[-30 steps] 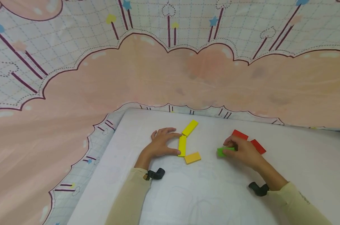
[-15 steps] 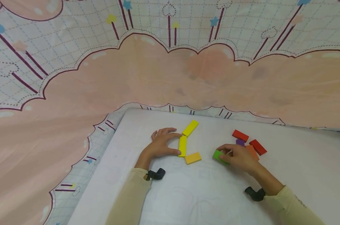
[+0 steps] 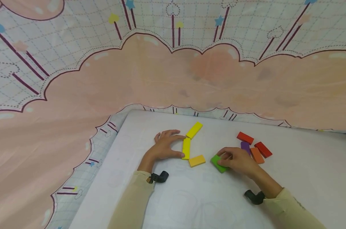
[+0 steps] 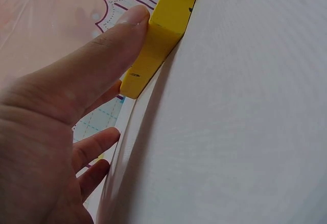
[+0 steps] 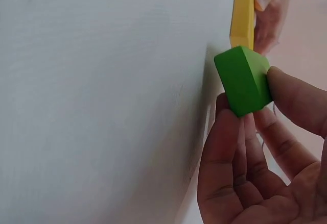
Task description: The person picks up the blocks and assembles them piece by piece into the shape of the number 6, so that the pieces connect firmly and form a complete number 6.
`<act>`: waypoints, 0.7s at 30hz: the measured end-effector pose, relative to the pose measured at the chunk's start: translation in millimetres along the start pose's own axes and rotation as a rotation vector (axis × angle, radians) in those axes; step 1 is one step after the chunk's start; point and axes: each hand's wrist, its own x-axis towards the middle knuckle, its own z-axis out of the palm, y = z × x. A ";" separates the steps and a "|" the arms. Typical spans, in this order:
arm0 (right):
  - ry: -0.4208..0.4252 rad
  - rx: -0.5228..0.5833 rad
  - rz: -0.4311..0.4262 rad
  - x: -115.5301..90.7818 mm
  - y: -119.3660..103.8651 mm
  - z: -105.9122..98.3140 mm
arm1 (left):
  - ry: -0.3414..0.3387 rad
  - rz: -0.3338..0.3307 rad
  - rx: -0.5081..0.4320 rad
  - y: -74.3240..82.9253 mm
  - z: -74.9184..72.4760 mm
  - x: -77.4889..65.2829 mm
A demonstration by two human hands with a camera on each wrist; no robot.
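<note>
On the desk (image 3: pixel 190 197), the right grip (image 3: pixel 236 160) pinches a green block (image 3: pixel 215 162); left of it, the left grip (image 3: pixel 165 149), fingers spread, touches 1 yellow block (image 3: pixel 186 148). A 2nd yellow block (image 3: pixel 194 129) meets its far end, an amber block (image 3: pixel 197 161) its near end. Farther right: 2 red blocks (image 3: pixel 263 149), a purple block (image 3: pixel 245 147), an orange block (image 3: pixel 257 155).

On the table (image 3: pixel 190 203), a middle block (image 3: pixel 186 148) has the left hand (image 3: pixel 165 146) at nine o'clock, a far block (image 3: pixel 194 129) at one, a near block (image 3: pixel 197 161) at five. Three o'clock from the last, the right hand (image 3: pixel 237 160) holds another block (image 3: pixel 218 163), four clustered blocks (image 3: pixel 257 154) at its two o'clock.
</note>
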 end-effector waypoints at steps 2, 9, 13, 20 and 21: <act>-0.002 0.004 0.008 0.8 -0.9 1.8 | -0.001 0.002 -0.001 0.2 0.0 -0.1; -0.008 -0.033 0.001 4.2 -5.4 8.8 | -0.004 -0.002 -0.003 -0.5 -0.5 -0.8; -0.021 -0.032 0.017 6.6 -6.4 10.8 | -0.002 0.003 -0.001 -1.7 0.4 -0.4; -0.065 -0.023 0.027 10.1 -8.2 9.6 | 0.000 0.008 0.004 -2.2 1.8 0.8; -0.068 -0.025 0.027 10.6 -8.5 9.7 | 0.000 0.008 0.002 -2.2 1.7 0.8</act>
